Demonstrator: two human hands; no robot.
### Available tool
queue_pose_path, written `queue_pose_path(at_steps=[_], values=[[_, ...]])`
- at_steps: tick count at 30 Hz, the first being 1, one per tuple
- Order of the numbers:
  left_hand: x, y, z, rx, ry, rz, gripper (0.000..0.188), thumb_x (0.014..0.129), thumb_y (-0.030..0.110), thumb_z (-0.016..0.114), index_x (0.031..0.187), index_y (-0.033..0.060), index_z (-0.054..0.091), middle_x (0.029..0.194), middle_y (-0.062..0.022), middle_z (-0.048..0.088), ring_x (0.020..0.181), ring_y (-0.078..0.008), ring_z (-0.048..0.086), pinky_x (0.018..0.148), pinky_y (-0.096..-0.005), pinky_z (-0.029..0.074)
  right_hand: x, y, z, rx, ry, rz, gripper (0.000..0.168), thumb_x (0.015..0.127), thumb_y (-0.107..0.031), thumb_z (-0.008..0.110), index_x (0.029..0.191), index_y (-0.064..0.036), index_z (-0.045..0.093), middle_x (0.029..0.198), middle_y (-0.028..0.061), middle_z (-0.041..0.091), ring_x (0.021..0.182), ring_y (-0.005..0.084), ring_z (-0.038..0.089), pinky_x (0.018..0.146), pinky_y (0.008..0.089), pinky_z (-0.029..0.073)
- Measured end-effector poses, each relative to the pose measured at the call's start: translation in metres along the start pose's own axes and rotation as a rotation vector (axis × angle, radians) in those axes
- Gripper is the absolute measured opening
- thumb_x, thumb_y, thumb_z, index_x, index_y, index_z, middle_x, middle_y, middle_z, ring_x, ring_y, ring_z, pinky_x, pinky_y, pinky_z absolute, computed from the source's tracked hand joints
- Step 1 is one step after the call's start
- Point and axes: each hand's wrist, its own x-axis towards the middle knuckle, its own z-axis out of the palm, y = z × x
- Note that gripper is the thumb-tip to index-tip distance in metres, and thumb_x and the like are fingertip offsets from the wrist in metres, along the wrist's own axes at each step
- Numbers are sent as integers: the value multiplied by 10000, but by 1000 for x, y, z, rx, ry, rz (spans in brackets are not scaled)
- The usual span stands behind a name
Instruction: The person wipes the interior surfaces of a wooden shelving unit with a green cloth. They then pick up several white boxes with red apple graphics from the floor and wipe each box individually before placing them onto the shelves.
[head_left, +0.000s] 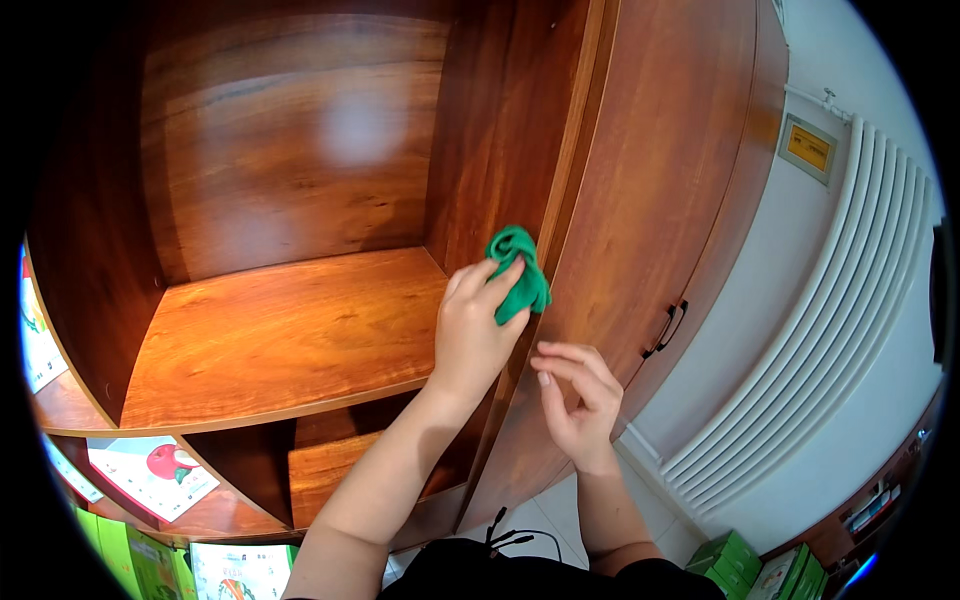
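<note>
My left hand (476, 322) grips a bunched green cloth (523, 289) and presses it near the front edge of the right side panel (499, 172) of a wooden shelf unit. Below and to the right, my right hand (581, 397) is raised with bent fingers and holds nothing; it is in front of the reddish-brown wooden cabinet door (637, 187). Left of the cloth lies the glossy wooden shelf board (292, 337) of the open compartment. The palm side of my left hand is hidden.
Black handles (666, 330) stick out from the cabinet doors. A white radiator (795, 360) and a small framed sign (808, 148) are on the right wall. Printed boxes or booklets (154, 476) fill the lower left shelves. Green boxes (726, 562) stand at the lower right. Black cables (517, 536) hang before my body.
</note>
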Motion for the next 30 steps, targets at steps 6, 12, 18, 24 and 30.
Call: queue_pose_path(at_steps=[6, 12, 18, 24, 30], values=[[-43, 32, -37, -417, -188, -327, 406, 907, 90, 758, 1286, -8, 650, 1099, -222, 740, 987, -318, 752, 878, -386, 581, -15, -15, 4, 205, -86, 394, 473, 984, -34, 679, 1444, -9, 569, 1456, 182, 566, 1322, 271, 590, 1103, 385, 471], [-45, 42, -39, -364, -186, -93, 487, 1037, 302, 656, 1421, 14, 577, 1392, -199, 568, 1268, -343, 545, 1106, -457, 425, -1, -14, 14, 402, 40, 326, 523, 990, -35, 668, 1492, 6, 526, 1530, 204, 501, 1431, 298, 499, 1186, 423, 394], [-34, 48, -56, -94, -285, -59, 538, 993, 199, 680, 1505, 87, 556, 1473, -184, 499, 1292, -381, 452, 1121, -486, 416, 156, 22, -16, -178, 324, -287, 452, 921, -55, 718, 1369, -66, 659, 1414, 222, 599, 1318, 397, 596, 1095, 449, 482], [-55, 36, -31, 198, -464, -11, 665, 910, 177, 763, 1532, 141, 531, 1599, -169, 408, 1418, -417, 398, 1156, -527, 430, 275, 10, -15, -676, 415, -474, 384, 874, -145, 768, 1252, -90, 732, 1381, 150, 596, 1191, 362, 596, 964, 442, 560], [-56, 32, -31, 300, -411, 23, 663, 879, 193, 782, 1503, 144, 565, 1552, -133, 493, 1351, -355, 507, 1033, -457, 545, 264, -6, 0, -896, 330, -450, 399, 829, -223, 816, 1156, -6, 744, 1314, 120, 610, 1117, 340, 587, 859, 431, 573]])
